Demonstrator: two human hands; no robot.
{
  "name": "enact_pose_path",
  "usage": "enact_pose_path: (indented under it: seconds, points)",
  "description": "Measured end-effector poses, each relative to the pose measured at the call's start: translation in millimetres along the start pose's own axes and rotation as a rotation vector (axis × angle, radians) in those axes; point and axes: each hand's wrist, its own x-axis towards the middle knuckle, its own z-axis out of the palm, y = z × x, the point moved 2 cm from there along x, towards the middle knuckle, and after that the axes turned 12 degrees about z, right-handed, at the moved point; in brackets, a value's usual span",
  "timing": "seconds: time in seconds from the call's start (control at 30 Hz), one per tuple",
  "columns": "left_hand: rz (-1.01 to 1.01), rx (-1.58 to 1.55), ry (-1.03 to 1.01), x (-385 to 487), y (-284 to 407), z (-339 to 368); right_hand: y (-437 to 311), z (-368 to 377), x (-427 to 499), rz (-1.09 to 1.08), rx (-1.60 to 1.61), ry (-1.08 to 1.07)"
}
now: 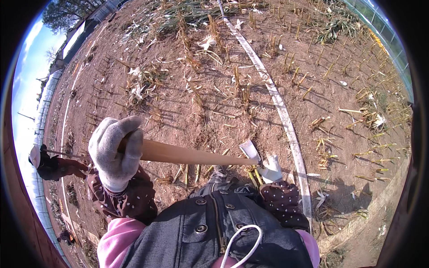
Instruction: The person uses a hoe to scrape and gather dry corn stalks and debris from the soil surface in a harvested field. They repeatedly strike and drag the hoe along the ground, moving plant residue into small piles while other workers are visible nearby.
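Note:
My left hand [115, 150], in a grey knit glove, is closed around the upper end of a thick wooden handle [187, 154]. This handle belongs to a hoe and slants down and right, away from my chest. Its pale metal blade [250, 149] is low, close to the soil. Beside the blade and the handle's lower end is my right hand [270, 170], in a whitish glove. Whether it grips anything is unclear. Cut stalk stubs [255, 177] stand just left of the right glove, near my feet.
A flat whitish hose or strip [278, 100] runs along the soil to my right. Rows of cut stubble [246, 93] and dry husks [207, 42] cover the field. Cut leaves [167, 20] lie piled ahead. Another person [60, 165] is bent over at left. Green fencing [390, 37] borders the right.

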Motion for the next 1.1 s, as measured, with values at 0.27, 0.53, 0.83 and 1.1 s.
enact_pose_path:
  seconds: [0.27, 0.53, 0.83, 1.1]
  points:
    - [0.026, 0.244, -0.334, -14.5, -71.6, -16.8, 95.1, 206.6, 95.5, 0.777, 1.473, -0.452]
    - [-0.241, 0.542, -0.957, -80.3, -198.0, -47.8, 159.5, 356.0, 191.9, 0.944, 1.366, -0.426]
    - [-0.769, 0.159, -1.411, -328.4, -291.7, -16.7, 81.0, 250.5, 174.4, 1.024, 1.246, 0.096]
    - [-0.599, -0.492, -1.358, -311.4, -199.9, 191.2, -0.8, -33.5, 223.3, 0.281, 1.163, 0.227]
